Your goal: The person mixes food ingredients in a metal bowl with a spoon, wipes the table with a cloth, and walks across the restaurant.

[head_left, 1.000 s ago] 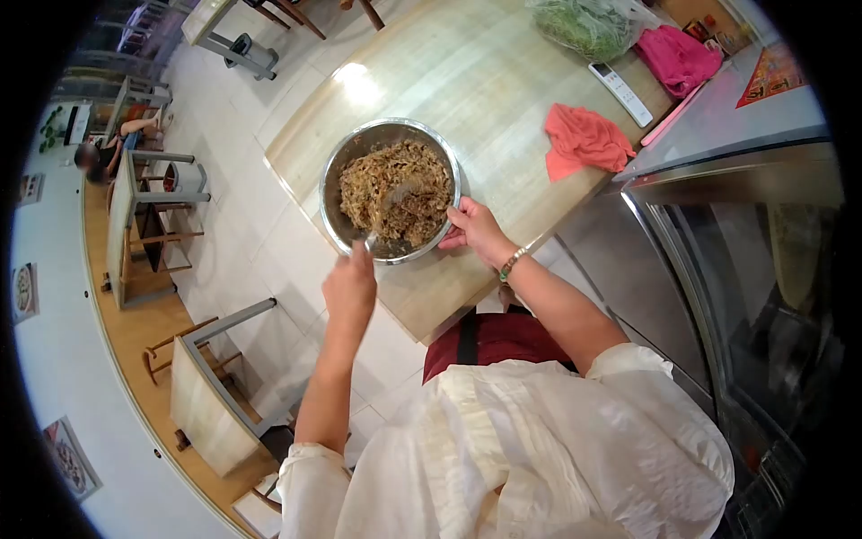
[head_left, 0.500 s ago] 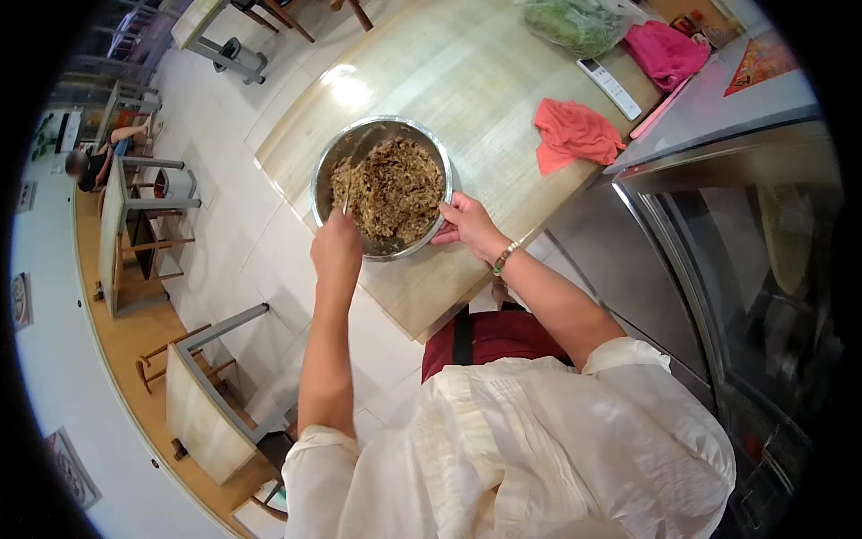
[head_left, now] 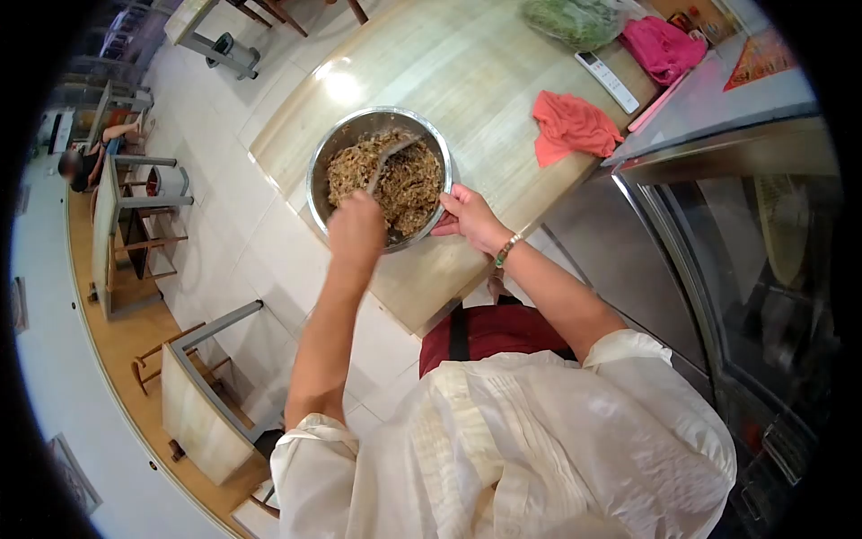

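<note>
Stainless steel mixing bowl (head_left: 363,122) near the corner of the table (head_left: 498,112), under stirring with a metal spoon (head_left: 382,167).

Holding a brown, chopped food mixture (head_left: 411,190), and standing very close to the table edge. Clamped at the rim by the right hand (head_left: 473,220), with thumb and fingers closed on it. Stirred by the left hand (head_left: 356,228), with fingers closed around the spoon handle; exact form of the spoon's end hard to tell. For good mixing, best to hold the rim firmly, to push the spoon low along the wall, then to lift and fold toward the middle. Better to use small, calm strokes, against spilling or sliding to the edge. Farther along the table, a coral cloth (head_left: 572,128), a white remote control (head_left: 606,81) and a plastic bag of greens (head_left: 575,23).
</note>
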Tool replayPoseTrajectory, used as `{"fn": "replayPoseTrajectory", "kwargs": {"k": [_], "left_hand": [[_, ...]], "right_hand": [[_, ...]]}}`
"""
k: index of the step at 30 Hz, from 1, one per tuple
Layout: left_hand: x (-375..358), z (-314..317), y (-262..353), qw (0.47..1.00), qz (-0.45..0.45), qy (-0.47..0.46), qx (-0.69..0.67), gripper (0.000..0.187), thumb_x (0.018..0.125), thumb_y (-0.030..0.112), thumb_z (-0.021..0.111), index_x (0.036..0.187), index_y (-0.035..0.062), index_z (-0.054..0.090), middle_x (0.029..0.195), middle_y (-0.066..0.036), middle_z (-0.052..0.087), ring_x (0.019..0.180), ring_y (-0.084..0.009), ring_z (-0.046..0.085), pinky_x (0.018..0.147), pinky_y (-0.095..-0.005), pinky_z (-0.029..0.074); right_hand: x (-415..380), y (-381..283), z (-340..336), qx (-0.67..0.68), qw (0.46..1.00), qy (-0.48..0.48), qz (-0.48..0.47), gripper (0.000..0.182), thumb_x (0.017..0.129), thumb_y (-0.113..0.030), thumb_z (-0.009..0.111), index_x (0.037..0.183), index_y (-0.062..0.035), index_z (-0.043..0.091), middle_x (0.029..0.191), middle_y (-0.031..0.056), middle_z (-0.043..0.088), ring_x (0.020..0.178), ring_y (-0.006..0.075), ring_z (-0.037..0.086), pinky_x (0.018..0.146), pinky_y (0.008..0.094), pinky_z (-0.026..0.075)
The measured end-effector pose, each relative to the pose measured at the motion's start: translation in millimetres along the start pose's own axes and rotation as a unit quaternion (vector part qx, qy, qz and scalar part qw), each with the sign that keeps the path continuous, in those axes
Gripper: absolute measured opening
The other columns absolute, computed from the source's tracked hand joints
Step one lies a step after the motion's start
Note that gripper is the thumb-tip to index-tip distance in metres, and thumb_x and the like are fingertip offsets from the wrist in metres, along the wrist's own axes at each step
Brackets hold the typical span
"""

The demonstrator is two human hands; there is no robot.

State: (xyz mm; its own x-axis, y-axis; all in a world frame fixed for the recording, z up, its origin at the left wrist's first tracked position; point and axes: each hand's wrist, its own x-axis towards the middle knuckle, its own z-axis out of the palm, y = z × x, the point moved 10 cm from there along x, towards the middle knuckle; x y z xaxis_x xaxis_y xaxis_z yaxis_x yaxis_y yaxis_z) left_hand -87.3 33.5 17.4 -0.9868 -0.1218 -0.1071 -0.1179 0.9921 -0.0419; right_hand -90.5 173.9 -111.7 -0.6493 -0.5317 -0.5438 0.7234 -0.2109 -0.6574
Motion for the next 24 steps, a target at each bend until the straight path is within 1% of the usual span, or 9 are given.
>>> {"fn": "replayPoseTrajectory", "kwargs": {"k": [4,6,7,11,14,17,19,22,24], "left_hand": [[-70,1,4,0.997,0.043,-0.040,-0.048,0.010,0.084,0.010,0.044,0.084,0.0010,0.049,0.070,-0.019,0.059,0.060,-0.0355,0.061,0.057,-0.0455,0.050],[-88,-8,-23,0.990,-0.052,-0.116,-0.063,0.018,0.087,0.015,0.044,0.079,0.0002,0.051,0.069,-0.021,0.059,0.063,-0.0388,0.059,0.059,-0.0482,0.048],[-85,-7,-24,0.990,-0.052,-0.117,-0.062,0.018,0.087,0.015,0.044,0.079,0.0002,0.051,0.069,-0.021,0.059,0.063,-0.0388,0.059,0.059,-0.0482,0.048],[-59,53,-32,0.939,-0.065,-0.162,-0.297,0.035,0.089,0.023,0.044,0.069,-0.0036,0.054,0.073,-0.026,0.057,0.073,-0.0443,0.055,0.066,-0.0498,0.043],[-22,49,-44,0.966,-0.041,-0.142,-0.211,0.035,0.089,0.024,0.045,0.071,-0.0036,0.055,0.074,-0.026,0.057,0.073,-0.0447,0.054,0.066,-0.0501,0.042],[-22,9,-53,0.969,-0.117,-0.081,-0.200,0.034,0.089,0.023,0.046,0.070,-0.0036,0.057,0.073,-0.028,0.056,0.073,-0.0450,0.054,0.067,-0.0499,0.042],[-55,35,-49,0.937,-0.147,-0.157,-0.276,0.034,0.089,0.023,0.047,0.071,-0.0036,0.058,0.074,-0.028,0.056,0.074,-0.0447,0.054,0.068,-0.0493,0.043],[-65,66,-35,0.938,-0.081,-0.185,-0.282,0.035,0.089,0.023,0.047,0.070,-0.0048,0.058,0.072,-0.028,0.056,0.072,-0.0444,0.054,0.064,-0.0485,0.043],[-31,55,-44,0.951,-0.080,-0.178,-0.238,0.035,0.089,0.024,0.047,0.072,-0.0049,0.059,0.072,-0.027,0.057,0.070,-0.0436,0.055,0.062,-0.0478,0.044]], "right_hand": [[8,-9,-13,0.017,0.999,0.036,-0.008,0.021,0.093,-0.025,0.041,0.093,-0.0046,0.041,0.086,0.0108,0.055,0.070,0.0194,0.061,0.060,0.0339,0.056],[9,-17,-13,-0.014,0.999,0.048,-0.018,0.020,0.093,-0.024,0.041,0.093,-0.0046,0.041,0.084,0.0102,0.055,0.068,0.0191,0.061,0.056,0.0327,0.055],[10,-24,-13,-0.052,0.996,0.057,-0.033,0.019,0.093,-0.024,0.041,0.093,-0.0046,0.042,0.082,0.0096,0.055,0.065,0.0187,0.061,0.053,0.0315,0.055],[17,-24,-13,-0.064,0.996,0.048,-0.028,0.017,0.092,-0.021,0.040,0.091,-0.0046,0.043,0.077,0.0080,0.055,0.061,0.0174,0.060,0.048,0.0296,0.054],[18,-26,-15,-0.093,0.993,0.061,-0.031,0.016,0.093,-0.022,0.042,0.086,-0.0081,0.042,0.070,0.0042,0.053,0.056,0.0137,0.057,0.047,0.0278,0.052],[16,-25,-14,-0.089,0.993,0.073,-0.024,0.016,0.092,-0.021,0.043,0.085,-0.0078,0.043,0.069,0.0038,0.053,0.054,0.0124,0.056,0.045,0.0261,0.051],[17,-23,-15,-0.070,0.995,0.063,-0.031,0.016,0.092,-0.021,0.043,0.084,-0.0077,0.044,0.067,0.0038,0.053,0.054,0.0123,0.056,0.046,0.0262,0.052],[16,-23,-15,-0.066,0.996,0.058,-0.032,0.016,0.092,-0.021,0.044,0.083,-0.0074,0.045,0.067,0.0034,0.053,0.054,0.0124,0.056,0.047,0.0268,0.052],[16,-22,-16,-0.055,0.996,0.057,-0.028,0.016,0.092,-0.021,0.044,0.083,-0.0074,0.046,0.067,0.0032,0.053,0.054,0.0126,0.056,0.047,0.0272,0.052]]}}
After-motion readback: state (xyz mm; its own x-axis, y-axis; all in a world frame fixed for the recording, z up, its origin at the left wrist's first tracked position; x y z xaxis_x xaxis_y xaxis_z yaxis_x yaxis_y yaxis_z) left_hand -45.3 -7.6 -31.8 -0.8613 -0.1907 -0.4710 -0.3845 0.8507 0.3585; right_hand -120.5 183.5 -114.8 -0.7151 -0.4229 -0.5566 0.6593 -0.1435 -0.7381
